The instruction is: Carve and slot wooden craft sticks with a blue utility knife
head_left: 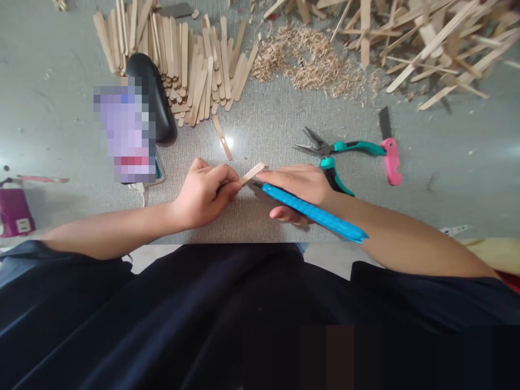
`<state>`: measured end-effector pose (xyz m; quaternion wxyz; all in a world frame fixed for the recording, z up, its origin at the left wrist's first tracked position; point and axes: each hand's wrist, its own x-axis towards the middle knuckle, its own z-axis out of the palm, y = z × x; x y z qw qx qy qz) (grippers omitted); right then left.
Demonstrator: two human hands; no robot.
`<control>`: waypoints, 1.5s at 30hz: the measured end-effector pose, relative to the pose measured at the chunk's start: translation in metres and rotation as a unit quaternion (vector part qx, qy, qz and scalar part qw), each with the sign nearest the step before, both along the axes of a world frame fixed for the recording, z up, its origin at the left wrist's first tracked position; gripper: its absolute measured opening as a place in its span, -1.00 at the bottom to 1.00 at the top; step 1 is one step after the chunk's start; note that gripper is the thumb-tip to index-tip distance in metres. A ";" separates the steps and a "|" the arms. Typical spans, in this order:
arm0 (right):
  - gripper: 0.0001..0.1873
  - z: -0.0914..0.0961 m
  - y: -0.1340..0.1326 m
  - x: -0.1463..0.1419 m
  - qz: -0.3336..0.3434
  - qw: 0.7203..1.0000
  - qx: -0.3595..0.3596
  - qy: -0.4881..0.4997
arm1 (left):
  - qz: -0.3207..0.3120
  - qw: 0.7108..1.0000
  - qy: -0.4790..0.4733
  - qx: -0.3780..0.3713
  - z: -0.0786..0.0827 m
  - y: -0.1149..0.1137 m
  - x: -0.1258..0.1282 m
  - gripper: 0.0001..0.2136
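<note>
Left hand (207, 194): pinching the wooden stick (252, 173).
Right hand (306, 181): holding the blue knife (317, 214) between thumb and fingers.
Wooden stick: slants forward-right from left hand, its tip just beside the right hand.

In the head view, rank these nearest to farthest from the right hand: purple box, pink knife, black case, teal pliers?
1. Teal pliers, beside the right hand.
2. Pink knife, right of the pliers.
3. Black case, to the left.
4. Purple box, at the left edge.

Pliers (325, 149) crowding right hand (304, 181), gap toward sticks (221, 76)
</note>
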<state>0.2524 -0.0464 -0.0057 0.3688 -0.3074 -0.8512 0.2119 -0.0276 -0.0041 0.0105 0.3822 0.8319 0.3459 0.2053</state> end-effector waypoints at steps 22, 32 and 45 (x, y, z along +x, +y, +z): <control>-0.49 -0.004 -0.001 -0.008 0.001 0.999 0.040 -0.003 | -0.033 0.980 -0.165 -0.104 -0.014 -0.002 -0.002 -0.37; -0.54 -0.002 -0.002 -0.004 -0.013 0.999 0.023 0.019 | 0.073 0.994 -0.082 0.002 -0.004 -0.007 -0.001 -0.96; -0.72 -0.005 -0.004 -0.005 0.022 0.995 0.089 -0.041 | 0.025 0.989 0.102 0.105 0.001 -0.003 -0.002 -0.74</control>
